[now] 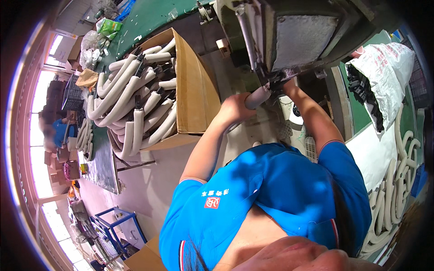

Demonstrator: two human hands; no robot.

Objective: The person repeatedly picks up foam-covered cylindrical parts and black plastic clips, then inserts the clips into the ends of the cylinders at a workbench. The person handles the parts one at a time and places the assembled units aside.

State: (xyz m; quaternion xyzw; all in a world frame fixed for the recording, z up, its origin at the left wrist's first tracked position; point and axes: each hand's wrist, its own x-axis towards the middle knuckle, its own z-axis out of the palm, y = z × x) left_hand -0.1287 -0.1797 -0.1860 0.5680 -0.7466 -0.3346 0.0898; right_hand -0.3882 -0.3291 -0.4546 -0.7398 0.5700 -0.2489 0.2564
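step: feeding hose end into machine
left hand: grip closed round hose
right hand: at machine mouth, grip unclear
next: needs steady push, straight in

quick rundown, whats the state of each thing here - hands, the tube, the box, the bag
left hand: closed around the beige tube
right hand: up at the machine's mouth, grip hidden
beige tube: held, tip pushed against the machine
cardboard box: open, piled full of curved beige tubes
white bag: open, dark parts spilling out
loose tubes: lying in a heap at right
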